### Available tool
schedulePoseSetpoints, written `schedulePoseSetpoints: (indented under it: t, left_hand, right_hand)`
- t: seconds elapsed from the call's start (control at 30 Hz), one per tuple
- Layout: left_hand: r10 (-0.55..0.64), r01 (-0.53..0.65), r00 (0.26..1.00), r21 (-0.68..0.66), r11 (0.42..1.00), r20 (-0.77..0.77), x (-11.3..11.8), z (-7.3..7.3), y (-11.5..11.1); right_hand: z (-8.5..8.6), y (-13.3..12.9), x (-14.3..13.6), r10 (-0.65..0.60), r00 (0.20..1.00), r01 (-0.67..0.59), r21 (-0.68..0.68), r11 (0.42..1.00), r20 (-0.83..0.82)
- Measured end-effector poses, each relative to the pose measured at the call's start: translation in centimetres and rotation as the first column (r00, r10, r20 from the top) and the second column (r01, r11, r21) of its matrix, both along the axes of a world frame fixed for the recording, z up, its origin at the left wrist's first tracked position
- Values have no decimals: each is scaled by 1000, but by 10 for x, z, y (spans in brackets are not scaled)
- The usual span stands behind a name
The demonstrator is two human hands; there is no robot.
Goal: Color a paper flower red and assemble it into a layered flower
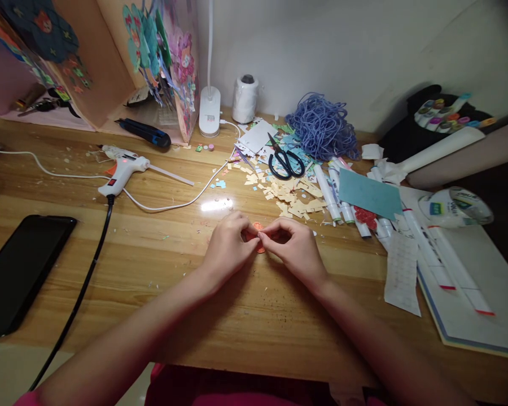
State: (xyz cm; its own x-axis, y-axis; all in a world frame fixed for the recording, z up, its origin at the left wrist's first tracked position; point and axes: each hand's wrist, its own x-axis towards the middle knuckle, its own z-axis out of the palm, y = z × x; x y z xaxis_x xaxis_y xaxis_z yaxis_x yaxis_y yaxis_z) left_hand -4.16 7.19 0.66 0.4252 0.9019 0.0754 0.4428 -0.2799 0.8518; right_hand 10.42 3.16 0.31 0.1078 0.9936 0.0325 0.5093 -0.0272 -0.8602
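Observation:
Both hands meet over the middle of the wooden table point(237, 338). Between their fingertips is a small round orange-red piece point(260, 246), perhaps paper, partly covered by the fingers. My left hand point(232, 242) is closed in a pinch at its left side. From the right, my right hand point(294, 248) pinches it with thumb and index finger. Just beyond the hands lie cream paper scraps point(294, 194). Black-handled scissors point(285, 160) rest on the scraps, their blades pointing away from me.
A hot glue gun point(121, 172) with its black cord lies left, near a phone point(23, 270) and a utility knife point(144, 132). Blue yarn point(324, 127), a white thread spool point(245, 100), markers point(328, 192), a teal card point(370, 193) and a tape roll point(455, 207) stand or lie right and behind.

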Motion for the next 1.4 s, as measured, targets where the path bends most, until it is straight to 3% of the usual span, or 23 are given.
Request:
schedulePoseSetpoints:
  t: [0.3, 0.57, 0.87, 1.1, 1.4]
  left_hand:
    - [14, -14, 1000, 17, 1000, -13, 1, 0, -1]
    - [5, -5, 1000, 13, 1000, -11, 1, 2, 0]
    - [-6, 6, 1000, 12, 1000, -9, 1, 0, -1]
    - [-1, 1, 1000, 13, 1000, 9, 0, 1, -1]
    - [3, -3, 1000, 10, 1000, -6, 1, 1, -1]
  right_hand:
    - [7, -3, -8, -25, 977, -4, 135, 991, 213]
    - [7, -4, -8, -25, 981, 0, 128, 992, 195]
    - [5, -6, -6, -71, 996, 66, 89, 994, 55]
    - [7, -6, -2, -15, 1000, 16, 55, 998, -7]
    - [9, -6, -2, 22, 998, -25, 73, 997, 50]
